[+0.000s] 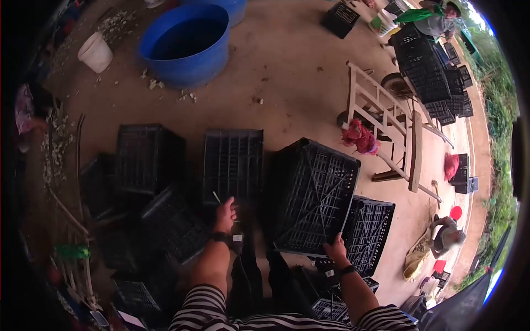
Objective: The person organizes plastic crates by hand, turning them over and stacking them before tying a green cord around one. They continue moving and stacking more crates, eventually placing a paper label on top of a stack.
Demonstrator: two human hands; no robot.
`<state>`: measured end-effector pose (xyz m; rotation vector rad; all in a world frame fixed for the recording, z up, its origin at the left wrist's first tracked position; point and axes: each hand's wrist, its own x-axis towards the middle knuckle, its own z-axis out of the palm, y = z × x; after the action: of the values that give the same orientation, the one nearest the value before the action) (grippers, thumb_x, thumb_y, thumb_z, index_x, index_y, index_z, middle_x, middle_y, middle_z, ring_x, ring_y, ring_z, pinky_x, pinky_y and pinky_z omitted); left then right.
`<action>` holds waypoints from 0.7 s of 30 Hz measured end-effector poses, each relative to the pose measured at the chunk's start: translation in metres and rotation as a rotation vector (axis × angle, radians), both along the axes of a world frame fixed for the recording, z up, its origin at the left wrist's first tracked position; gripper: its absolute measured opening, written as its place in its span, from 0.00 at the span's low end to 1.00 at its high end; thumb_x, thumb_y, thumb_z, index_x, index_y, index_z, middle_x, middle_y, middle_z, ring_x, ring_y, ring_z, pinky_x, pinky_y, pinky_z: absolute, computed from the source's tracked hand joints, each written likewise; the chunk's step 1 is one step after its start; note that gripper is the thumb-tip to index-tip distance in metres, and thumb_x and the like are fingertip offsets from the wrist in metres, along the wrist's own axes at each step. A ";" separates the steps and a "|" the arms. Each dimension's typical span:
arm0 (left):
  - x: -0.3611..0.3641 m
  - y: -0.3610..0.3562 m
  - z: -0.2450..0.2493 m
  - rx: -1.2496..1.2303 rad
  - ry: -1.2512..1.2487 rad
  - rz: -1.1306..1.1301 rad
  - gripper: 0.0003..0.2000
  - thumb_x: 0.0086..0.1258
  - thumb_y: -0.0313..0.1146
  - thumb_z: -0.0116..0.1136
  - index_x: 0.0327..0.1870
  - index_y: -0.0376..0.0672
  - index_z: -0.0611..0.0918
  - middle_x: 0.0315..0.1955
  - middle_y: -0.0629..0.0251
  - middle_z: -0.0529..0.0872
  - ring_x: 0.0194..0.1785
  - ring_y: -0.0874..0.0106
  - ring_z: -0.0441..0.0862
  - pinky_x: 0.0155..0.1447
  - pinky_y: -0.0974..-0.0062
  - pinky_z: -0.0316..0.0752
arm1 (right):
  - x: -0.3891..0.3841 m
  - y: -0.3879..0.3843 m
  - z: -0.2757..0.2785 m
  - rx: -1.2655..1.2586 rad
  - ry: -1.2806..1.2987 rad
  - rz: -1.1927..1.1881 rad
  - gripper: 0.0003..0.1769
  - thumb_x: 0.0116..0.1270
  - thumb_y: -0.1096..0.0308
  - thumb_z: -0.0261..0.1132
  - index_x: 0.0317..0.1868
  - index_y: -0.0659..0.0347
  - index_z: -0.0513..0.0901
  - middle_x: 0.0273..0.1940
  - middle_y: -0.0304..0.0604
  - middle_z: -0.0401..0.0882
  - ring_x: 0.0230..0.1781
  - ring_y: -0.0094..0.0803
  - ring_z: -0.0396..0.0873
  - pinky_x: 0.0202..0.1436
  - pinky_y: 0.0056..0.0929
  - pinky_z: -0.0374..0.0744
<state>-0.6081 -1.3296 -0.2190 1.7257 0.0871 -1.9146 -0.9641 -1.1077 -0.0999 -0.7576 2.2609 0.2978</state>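
My right hand (335,249) grips the lower right edge of a black plastic crate (317,193), which is tilted with its slatted base facing me. My left hand (225,215) is closed around a thin pale green stick (216,197), whose exact kind I cannot make out. Just beyond that hand, another black crate (233,160) rests on the ground. Under and right of the gripped crate lies a further slatted crate (372,231). More dark crates (175,223) are heaped to the left of my left hand.
A large blue tub (185,47) and a white bucket (96,53) stand at the far left. To the right is a wooden cart (386,105) with a red net bag (360,137). One person (448,238) crouches at right; another (436,25) is by stacked crates (422,66).
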 end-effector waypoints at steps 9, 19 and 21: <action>0.066 -0.097 0.061 -0.137 -0.393 -0.347 0.16 0.49 0.43 0.64 0.21 0.37 0.78 0.14 0.63 0.77 0.11 0.78 0.63 0.14 0.79 0.55 | 0.003 0.000 -0.006 0.015 0.049 0.041 0.55 0.49 0.52 0.65 0.68 0.69 0.42 0.60 0.62 0.61 0.56 0.55 0.68 0.56 0.39 0.71; 0.107 -0.029 0.026 -0.320 -1.099 -0.894 0.24 0.52 0.46 0.61 0.37 0.29 0.79 0.37 0.39 0.79 0.46 0.46 0.76 0.48 0.57 0.71 | -0.003 0.000 0.004 -0.039 0.007 0.091 0.55 0.47 0.48 0.66 0.67 0.68 0.46 0.57 0.64 0.64 0.54 0.53 0.70 0.54 0.41 0.72; 0.085 -0.009 0.050 -0.462 -1.135 -0.864 0.21 0.55 0.39 0.59 0.44 0.31 0.76 0.36 0.42 0.80 0.44 0.47 0.77 0.46 0.56 0.71 | -0.007 0.009 0.007 -0.065 0.004 0.124 0.54 0.48 0.49 0.65 0.67 0.67 0.46 0.55 0.64 0.65 0.53 0.54 0.71 0.54 0.42 0.72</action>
<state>-0.5229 -1.3381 -0.1692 2.3781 -1.5648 -0.9192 -0.9712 -1.0988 -0.0926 -0.9338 2.2406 0.2851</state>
